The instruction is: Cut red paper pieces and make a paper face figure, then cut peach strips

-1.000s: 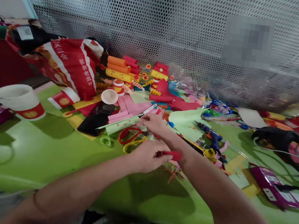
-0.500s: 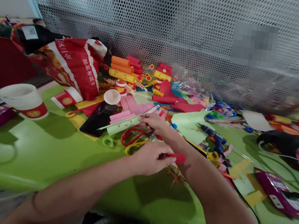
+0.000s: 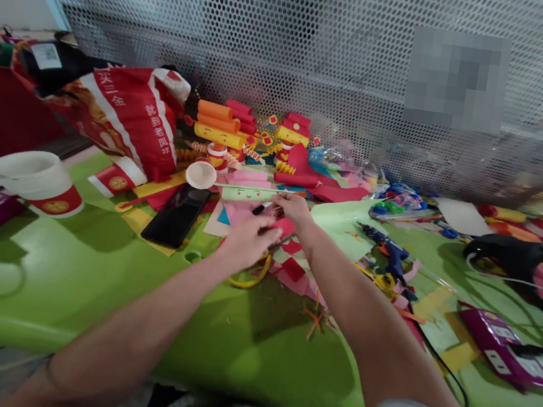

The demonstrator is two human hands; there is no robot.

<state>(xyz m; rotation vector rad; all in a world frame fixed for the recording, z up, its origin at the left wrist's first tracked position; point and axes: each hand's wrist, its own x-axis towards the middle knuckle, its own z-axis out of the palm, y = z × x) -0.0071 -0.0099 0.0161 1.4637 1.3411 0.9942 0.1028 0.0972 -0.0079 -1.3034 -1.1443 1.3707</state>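
My right hand (image 3: pixel 295 210) pinches the right end of a light green paper roll (image 3: pixel 245 195) with a small face drawn on it. The roll lies level in front of pink paper rolls (image 3: pixel 249 179). Close below it, my left hand (image 3: pixel 249 241) is closed on a small red paper piece (image 3: pixel 284 227), mostly covered by the fingers. Under the left hand a yellow scissor handle (image 3: pixel 253 280) shows; the rest of the scissors is hidden. Red and pink paper scraps (image 3: pixel 293 270) lie beside them on the green table (image 3: pixel 158 322).
A black phone (image 3: pixel 176 214), paper cups (image 3: pixel 37 181) and a red bag (image 3: pixel 127 116) stand left. Finished paper figures (image 3: pixel 218 135) are at the back. A blue glue gun (image 3: pixel 391 250), light green sheet (image 3: pixel 342 223) and purple power strip (image 3: pixel 506 348) lie right.
My left hand has moved forward and left with the red piece, closer to the roll. My right hand has shifted right and forward, and the green roll has turned from slanted to level.
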